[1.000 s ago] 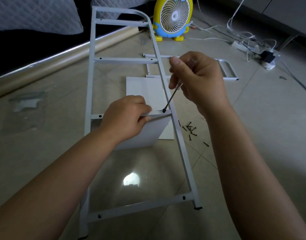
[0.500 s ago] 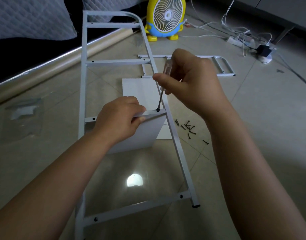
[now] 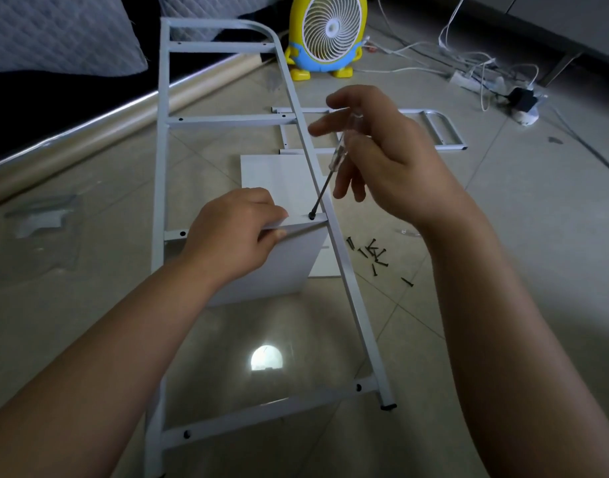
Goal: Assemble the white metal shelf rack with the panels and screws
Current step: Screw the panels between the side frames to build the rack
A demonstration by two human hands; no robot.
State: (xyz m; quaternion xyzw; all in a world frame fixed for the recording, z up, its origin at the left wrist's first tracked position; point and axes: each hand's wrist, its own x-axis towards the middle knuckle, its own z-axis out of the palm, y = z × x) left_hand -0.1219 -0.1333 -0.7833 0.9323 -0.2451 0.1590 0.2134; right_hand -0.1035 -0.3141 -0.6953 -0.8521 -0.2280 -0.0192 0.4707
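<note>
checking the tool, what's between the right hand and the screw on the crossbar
Head view: the screwdriver runs from the right hand down to the screw.

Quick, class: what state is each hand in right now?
Left hand: closed, gripping the white panel edge.
Right hand: closed, pinching the screwdriver handle.

left hand (image 3: 234, 236): bare | right hand (image 3: 392, 160): bare | both forearms (image 3: 123, 357): bare

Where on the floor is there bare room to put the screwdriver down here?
Bare tile lies right of the loose screws, below the second side frame, and inside the rack frame between the shelf panel and its bottom crossbar. Crowded: around the screws and the cables by the fan.
</note>
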